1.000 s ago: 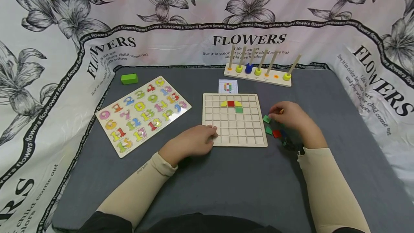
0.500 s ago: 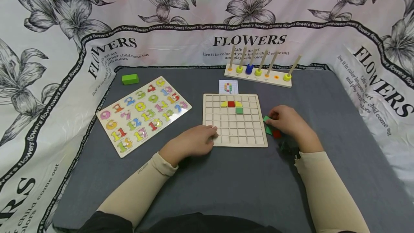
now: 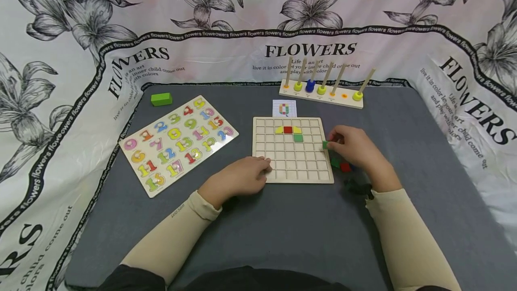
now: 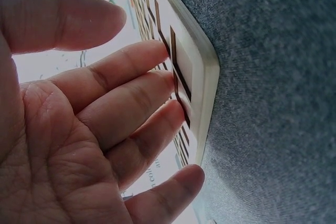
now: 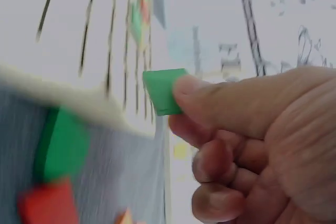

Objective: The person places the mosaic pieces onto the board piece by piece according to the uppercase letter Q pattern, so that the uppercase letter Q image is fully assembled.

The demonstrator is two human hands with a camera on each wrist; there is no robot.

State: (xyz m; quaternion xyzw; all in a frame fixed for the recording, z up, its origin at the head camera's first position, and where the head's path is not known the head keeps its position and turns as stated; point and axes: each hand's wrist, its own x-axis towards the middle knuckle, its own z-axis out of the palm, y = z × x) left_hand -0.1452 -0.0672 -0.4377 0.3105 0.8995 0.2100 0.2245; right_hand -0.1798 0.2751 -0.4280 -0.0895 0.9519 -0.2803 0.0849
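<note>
Right of centre, a right hand [image 3: 355, 148] pinching a small squarish green tile [image 3: 325, 145] — by the right edge of a pale wooden gridded board [image 3: 294, 161] — left hand [image 3: 244, 176], fingers loosely extended, touching the board's lower-left corner

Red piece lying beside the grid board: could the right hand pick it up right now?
Probably not yet: the right hand pinches a green piece, which likely needs setting down first. The red piece lies close by, though, with nothing seen on top.
</note>
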